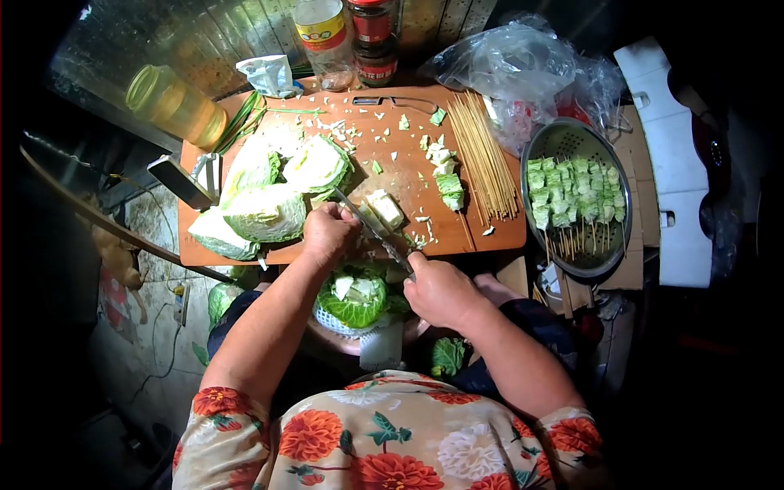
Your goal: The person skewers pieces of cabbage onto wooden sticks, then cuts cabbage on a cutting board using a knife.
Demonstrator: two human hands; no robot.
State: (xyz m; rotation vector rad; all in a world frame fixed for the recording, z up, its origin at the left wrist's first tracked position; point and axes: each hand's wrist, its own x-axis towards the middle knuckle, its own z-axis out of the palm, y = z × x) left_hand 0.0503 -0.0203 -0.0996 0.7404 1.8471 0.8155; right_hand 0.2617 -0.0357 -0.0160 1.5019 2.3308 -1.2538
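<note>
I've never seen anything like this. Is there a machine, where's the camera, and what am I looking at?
There's no machine here, only a person's two bare hands. The single picture comes from a camera worn on that person's head, looking forward and down. On the orange-brown wooden board lie large pale-green cut cabbage pieces, scattered leafy scraps and many thin tan wooden skewers. Beside it, an oval grey perforated colander contains skewered pale-green leaf stacks. The right hand holds a long, narrow metal knife. The left hand is curled close beside the knife; whether it holds anything is hard to tell.
</note>
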